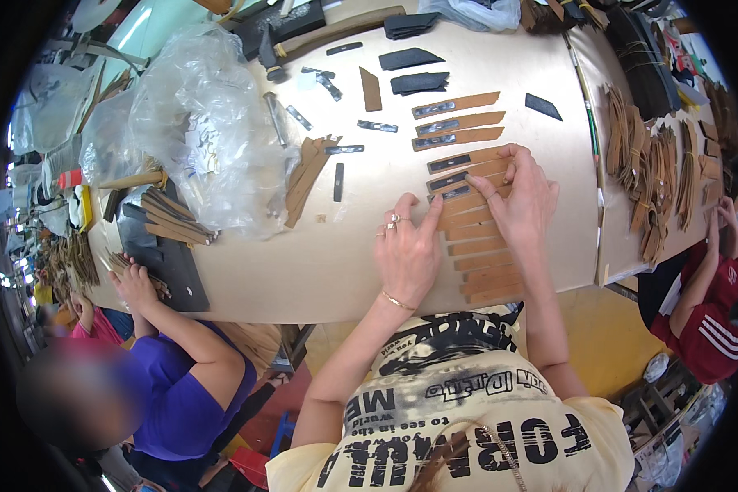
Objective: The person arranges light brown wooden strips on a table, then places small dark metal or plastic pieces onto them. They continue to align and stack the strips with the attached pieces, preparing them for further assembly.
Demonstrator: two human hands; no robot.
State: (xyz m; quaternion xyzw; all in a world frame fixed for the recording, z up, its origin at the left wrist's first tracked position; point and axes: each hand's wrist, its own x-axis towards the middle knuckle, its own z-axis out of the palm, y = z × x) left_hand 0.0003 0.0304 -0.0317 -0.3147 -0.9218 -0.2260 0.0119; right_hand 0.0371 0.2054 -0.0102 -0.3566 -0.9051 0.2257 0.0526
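Brown strips [476, 230], leather-like, lie in a column in front of me, several with a dark patch on the left end. My right hand [523, 197] bends over the upper part of the column, its fingers closed on a brown strip [492, 168]; one fingertip is at a dark patch [448, 181]. On the table, my left hand [410, 250] rests with fingers apart, one tip touching the left end of a strip beside another dark patch [453, 194]. Farther up lie more strips with patches [439, 125].
Small dark patches [377, 126] lie scattered at the upper left, near a hammer [269, 57] and crumpled clear plastic bags [205, 131]. Black pieces [419, 83] are stacked at the far side. Bundled brown strips [652, 172] fill the right. A person in purple [189, 402] works at left.
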